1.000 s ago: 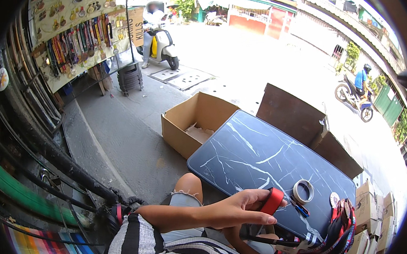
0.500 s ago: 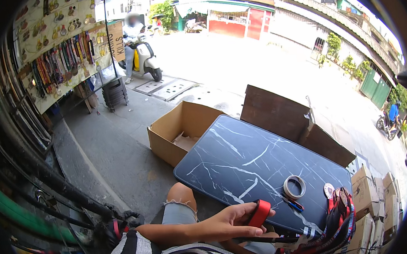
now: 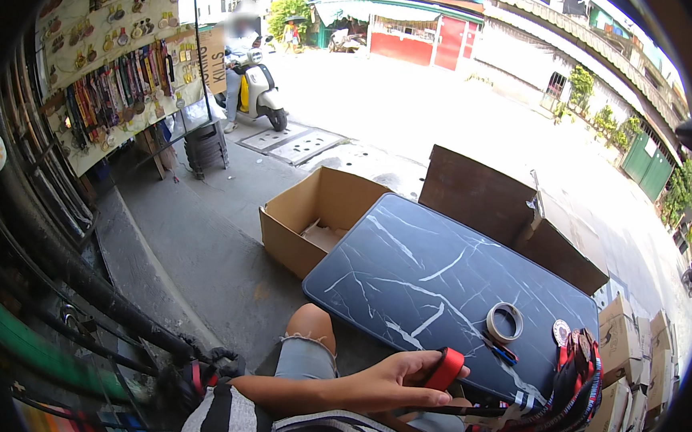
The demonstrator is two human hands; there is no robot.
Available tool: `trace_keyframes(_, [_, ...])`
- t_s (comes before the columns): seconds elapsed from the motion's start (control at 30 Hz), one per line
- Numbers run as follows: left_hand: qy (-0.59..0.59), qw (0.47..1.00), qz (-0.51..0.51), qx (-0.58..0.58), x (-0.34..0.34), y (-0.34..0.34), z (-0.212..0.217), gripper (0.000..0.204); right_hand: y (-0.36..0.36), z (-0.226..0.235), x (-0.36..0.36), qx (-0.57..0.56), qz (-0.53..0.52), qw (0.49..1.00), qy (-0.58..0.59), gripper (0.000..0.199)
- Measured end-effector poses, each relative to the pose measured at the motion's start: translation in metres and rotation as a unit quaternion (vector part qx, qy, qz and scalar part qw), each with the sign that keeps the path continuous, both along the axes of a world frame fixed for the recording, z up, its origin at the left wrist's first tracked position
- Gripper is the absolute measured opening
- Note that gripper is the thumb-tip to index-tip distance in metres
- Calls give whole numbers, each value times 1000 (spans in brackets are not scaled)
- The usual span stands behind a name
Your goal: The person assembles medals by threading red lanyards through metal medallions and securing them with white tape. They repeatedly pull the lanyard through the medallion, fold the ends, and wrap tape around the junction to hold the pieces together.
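Note:
My left hand point(image 3: 401, 378) is closed around a red ribbon point(image 3: 446, 369), looped into a band between thumb and fingers, over my lap. Below it, part of my right forearm point(image 3: 416, 431) shows, but the right hand's fingers are hidden behind the left hand. A dark strap point(image 3: 481, 409) runs from there toward a bundle of black and red medal lanyards point(image 3: 565, 389) hanging over the table's near right edge. A round medal point(image 3: 561, 331) lies beside the bundle. On the black marble-patterned table point(image 3: 414, 267) are a roll of tape point(image 3: 504, 322) and scissors point(image 3: 501, 351).
An open cardboard box point(image 3: 292, 244) stands beyond the table's left end, and a dark brown box point(image 3: 473, 195) along its far side. Stacked cartons point(image 3: 621, 341) are at the right. Medals hang on a display point(image 3: 117, 95) at left; a person sits by a scooter point(image 3: 261, 93).
The whole view has shifted slightly to the right. The red ribbon loop in my left hand has tilted a little; the hand stays in nearly the same place.

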State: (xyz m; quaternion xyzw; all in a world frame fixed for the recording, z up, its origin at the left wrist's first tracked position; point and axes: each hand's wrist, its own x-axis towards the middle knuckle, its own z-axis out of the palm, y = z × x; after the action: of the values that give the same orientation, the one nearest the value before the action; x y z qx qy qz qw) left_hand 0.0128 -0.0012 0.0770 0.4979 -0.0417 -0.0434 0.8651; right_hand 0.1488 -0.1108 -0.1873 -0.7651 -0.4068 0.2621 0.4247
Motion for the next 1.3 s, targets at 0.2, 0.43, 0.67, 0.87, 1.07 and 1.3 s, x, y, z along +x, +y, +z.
trace_keyframes(0.2, [-13, 1000, 10, 1, 1, 2, -6, 63, -2, 0, -1, -5, 0, 1000, -1, 57])
trace_keyframes(0.43, [-18, 999, 4, -39, 3, 2, -6, 62, 9, -15, -8, -1, 4, 1000, -3, 55])
trace_keyframes(0.67, [-22, 999, 34, -1, 2, 7, -6, 62, 9, -25, -15, 5, 11, 1000, -12, 54])
trace_keyframes(0.87, [-9, 998, 58, 18, -2, 15, 7, 63, 8, -32, -10, 10, 23, 999, -36, 53])
trace_keyframes(1.07, [-49, 987, 144, 53, 1, 23, 22, 65, 14, -56, 8, -29, 34, 998, -42, 51])
trace_keyframes(1.3, [-55, 978, 165, 113, 5, 31, 29, 60, 11, -79, 19, 70, 70, 990, -103, 46])
